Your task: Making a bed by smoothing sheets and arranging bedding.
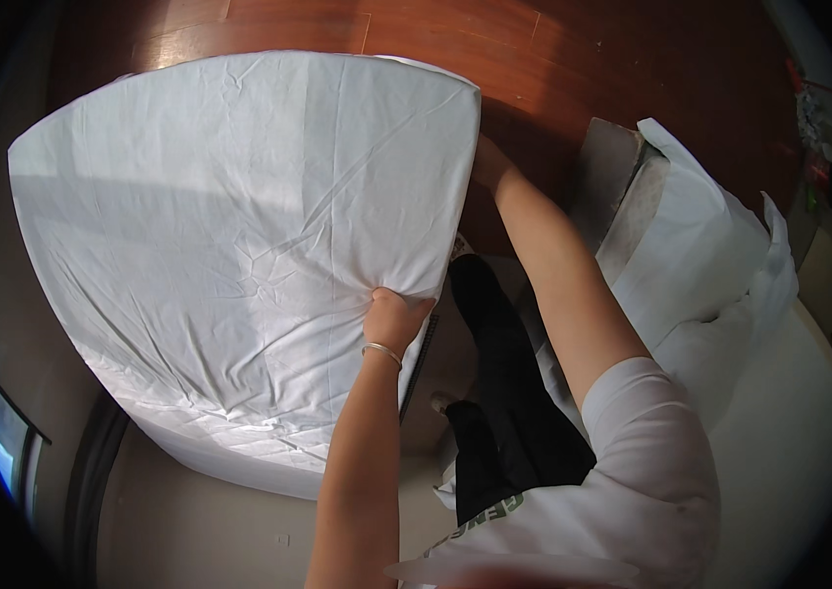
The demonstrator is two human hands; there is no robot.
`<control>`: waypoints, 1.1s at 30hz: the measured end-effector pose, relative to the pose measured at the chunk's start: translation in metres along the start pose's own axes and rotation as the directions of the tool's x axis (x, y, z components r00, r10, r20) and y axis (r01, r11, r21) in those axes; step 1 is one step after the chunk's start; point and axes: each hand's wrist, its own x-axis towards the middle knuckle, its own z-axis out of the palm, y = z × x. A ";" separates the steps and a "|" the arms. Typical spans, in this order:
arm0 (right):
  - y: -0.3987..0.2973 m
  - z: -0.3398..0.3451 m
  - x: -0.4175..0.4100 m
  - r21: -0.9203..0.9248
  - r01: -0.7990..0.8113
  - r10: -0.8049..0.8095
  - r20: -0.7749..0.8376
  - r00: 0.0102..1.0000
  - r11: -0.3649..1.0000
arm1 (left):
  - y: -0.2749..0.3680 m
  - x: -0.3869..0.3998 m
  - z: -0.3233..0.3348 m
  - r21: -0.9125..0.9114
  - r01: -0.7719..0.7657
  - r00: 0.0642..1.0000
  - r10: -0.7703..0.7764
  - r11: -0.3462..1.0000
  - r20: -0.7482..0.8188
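Observation:
A large mattress-like block covered by a wrinkled white sheet (268, 199) fills the left and middle of the view. My left hand (399, 316), with a bangle on its wrist, grips the sheet near its right edge, and creases fan out from the fingers. My right hand (491, 163) reaches to the block's right side near the upper corner. Its fingers are in shadow and partly hidden behind that edge, so its hold cannot be told.
Reddish-brown wooden floor (416, 26) lies beyond the block. On the right stands a bed with a grey side panel (604, 173) and rumpled white bedding (703, 243). My legs in black trousers (497, 346) are between the two. A dark curtain (95, 464) hangs at lower left.

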 end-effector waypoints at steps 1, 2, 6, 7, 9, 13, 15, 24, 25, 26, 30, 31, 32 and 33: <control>0.004 -0.001 0.006 0.006 -0.010 0.010 -0.001 1.000 1.000 | 0.003 -0.003 -0.004 0.017 0.013 1.000 -0.013 1.000 -0.019; 0.006 0.001 0.010 0.027 0.069 -0.068 -0.033 0.997 0.997 | 0.002 -0.003 -0.005 0.029 0.004 0.999 -0.003 1.000 -0.036; -0.044 -0.099 -0.002 -0.984 0.167 -0.591 0.099 0.800 0.062 | 0.043 0.006 0.012 0.014 -0.102 0.993 0.102 0.995 -0.057; -0.038 -0.082 -0.009 -0.980 0.186 -0.587 0.107 0.802 0.076 | 0.029 0.006 0.012 0.037 -0.075 0.996 0.077 0.996 -0.053; -0.026 -0.033 -0.042 0.468 0.142 -0.096 -0.121 0.988 0.872 | -0.002 0.001 0.007 0.066 -0.022 0.997 0.026 0.998 -0.070; -0.042 0.067 -0.078 -0.105 -0.079 0.011 -0.533 0.846 0.991 | -0.036 -0.001 0.007 0.070 0.006 0.999 -0.003 0.998 -0.042; -0.037 -0.010 -0.053 -0.521 -0.334 -0.018 -0.559 0.829 0.786 | -0.007 0.015 0.019 0.043 -0.091 0.995 0.092 0.995 -0.025; 0.043 -0.017 -0.028 -0.037 0.161 -0.165 -0.274 0.948 0.986 | -0.001 -0.001 0.009 0.073 -0.017 0.999 0.019 0.997 -0.033; 0.036 -0.013 -0.025 0.076 0.203 -0.183 -0.213 0.960 0.976 | -0.003 0.000 0.007 0.076 -0.017 0.998 0.022 0.997 -0.061; 0.039 -0.004 -0.024 0.075 0.205 -0.186 -0.205 0.961 0.976 | -0.006 0.000 0.006 0.079 -0.019 0.996 0.027 0.997 -0.090; 0.049 0.012 -0.020 -0.065 0.042 -0.068 -0.480 0.874 0.997 | -0.015 -0.007 0.010 0.110 0.029 0.988 -0.012 0.994 -0.151; 0.052 0.024 -0.020 -0.203 -0.026 -0.104 -0.603 0.791 0.979 | -0.020 -0.010 0.012 0.111 0.047 0.987 -0.029 0.993 -0.157; 0.070 0.022 -0.005 -0.229 0.018 -0.157 -0.606 0.780 0.973 | -0.027 -0.014 0.015 0.119 0.072 0.980 -0.048 0.990 -0.192; 0.060 -0.017 0.009 -0.248 0.041 -0.191 -0.620 0.761 0.968 | -0.010 -0.012 0.020 0.118 0.031 0.977 -0.005 0.993 -0.215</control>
